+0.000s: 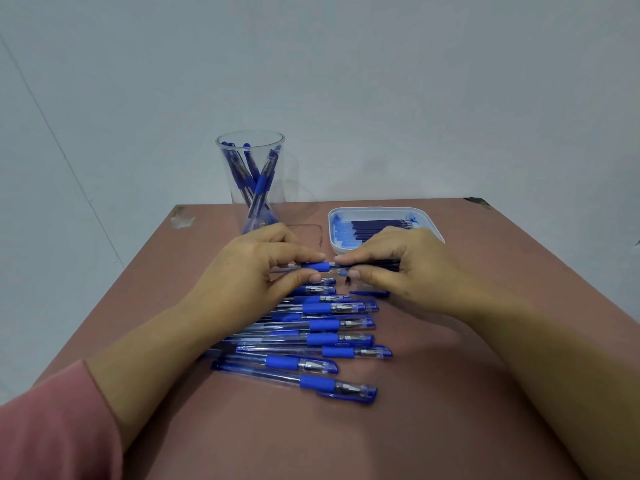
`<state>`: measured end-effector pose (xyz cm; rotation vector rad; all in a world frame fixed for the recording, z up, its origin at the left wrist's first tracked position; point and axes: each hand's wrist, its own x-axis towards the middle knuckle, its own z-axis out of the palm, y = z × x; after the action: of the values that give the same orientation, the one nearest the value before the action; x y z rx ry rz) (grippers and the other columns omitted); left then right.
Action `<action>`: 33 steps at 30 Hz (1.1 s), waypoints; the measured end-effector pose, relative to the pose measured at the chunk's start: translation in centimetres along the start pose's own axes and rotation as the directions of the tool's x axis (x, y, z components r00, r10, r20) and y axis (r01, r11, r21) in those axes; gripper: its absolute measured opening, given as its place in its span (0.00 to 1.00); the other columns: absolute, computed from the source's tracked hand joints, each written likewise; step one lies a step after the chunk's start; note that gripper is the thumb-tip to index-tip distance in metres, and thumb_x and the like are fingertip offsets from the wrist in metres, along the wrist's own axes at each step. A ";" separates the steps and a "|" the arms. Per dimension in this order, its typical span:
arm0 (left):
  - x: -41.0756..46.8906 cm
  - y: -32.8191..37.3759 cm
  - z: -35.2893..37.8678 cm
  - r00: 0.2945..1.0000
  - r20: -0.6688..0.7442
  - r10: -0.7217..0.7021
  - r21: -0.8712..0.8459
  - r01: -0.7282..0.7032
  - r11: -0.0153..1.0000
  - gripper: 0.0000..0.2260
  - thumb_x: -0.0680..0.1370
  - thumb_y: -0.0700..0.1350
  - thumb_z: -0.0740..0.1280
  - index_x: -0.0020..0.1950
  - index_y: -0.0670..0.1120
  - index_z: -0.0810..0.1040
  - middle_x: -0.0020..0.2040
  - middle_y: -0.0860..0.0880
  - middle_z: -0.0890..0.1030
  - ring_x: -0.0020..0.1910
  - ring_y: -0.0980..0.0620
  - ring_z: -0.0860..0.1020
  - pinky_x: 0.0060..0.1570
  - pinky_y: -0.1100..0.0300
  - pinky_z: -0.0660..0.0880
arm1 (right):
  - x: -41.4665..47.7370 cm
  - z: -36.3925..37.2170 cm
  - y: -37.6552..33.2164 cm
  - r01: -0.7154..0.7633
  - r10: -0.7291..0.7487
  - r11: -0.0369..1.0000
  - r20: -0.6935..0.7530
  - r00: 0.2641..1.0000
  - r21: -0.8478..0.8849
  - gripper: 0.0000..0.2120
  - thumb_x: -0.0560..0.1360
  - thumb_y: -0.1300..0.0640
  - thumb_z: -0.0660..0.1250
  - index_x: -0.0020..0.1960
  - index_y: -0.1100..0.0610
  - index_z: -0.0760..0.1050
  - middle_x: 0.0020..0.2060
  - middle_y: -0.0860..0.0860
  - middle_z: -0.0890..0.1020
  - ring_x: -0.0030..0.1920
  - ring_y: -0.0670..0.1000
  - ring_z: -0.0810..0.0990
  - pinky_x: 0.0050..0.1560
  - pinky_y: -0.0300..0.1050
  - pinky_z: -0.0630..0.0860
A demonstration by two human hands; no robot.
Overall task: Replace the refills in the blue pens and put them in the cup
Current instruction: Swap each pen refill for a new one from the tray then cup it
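Nearest, a pink sleeve [52, 427] covers the left forearm at the edge of a reddish-brown table [450, 393]. Beyond it a row of capped blue pens [322, 338] lies side by side, caps to the right, probably the stock not yet refilled and laid out for picking one at a time.

At the far end of that row the two hands meet over the table. The left hand [256, 268] pinches an uncapped pen [318, 266] between thumb and fingers, just behind its blue rubber grip, holding the barrel level and steady. The right hand [398, 268] pinches a dark refill [388, 263] close to where it meets the barrel's front end; the rest of the refill runs out to the right behind the fingers. Whether it is going in or coming out cannot be told. A loose blue cap [369, 293] lies on the table just below the right hand, likely set there for quick recapping.

Farther back on the right, a white tray [381, 210] holds more dark refills, near the working hand. Farthest, on the left, a clear cup [221, 157] stands upright with several blue pens leaning inside it, so part of the job looks done.
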<state>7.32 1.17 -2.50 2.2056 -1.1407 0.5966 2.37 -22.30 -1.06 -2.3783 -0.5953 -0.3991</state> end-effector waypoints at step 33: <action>0.1 -1.1 -0.5 0.996 -0.054 -0.065 -0.004 0.065 0.998 0.17 0.73 0.60 0.65 0.56 0.53 0.84 0.44 0.59 0.77 0.42 0.61 0.76 0.42 0.67 0.73 | 0.8 -4.4 3.1 -0.241 0.226 0.940 -0.088 0.970 -0.241 0.07 0.74 0.53 0.71 0.50 0.43 0.80 0.42 0.38 0.77 0.44 0.40 0.74 0.41 0.22 0.65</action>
<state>8.26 1.98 -2.34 2.2021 -1.0378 0.6226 4.09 -27.06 1.00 -2.6302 -0.2401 -0.4597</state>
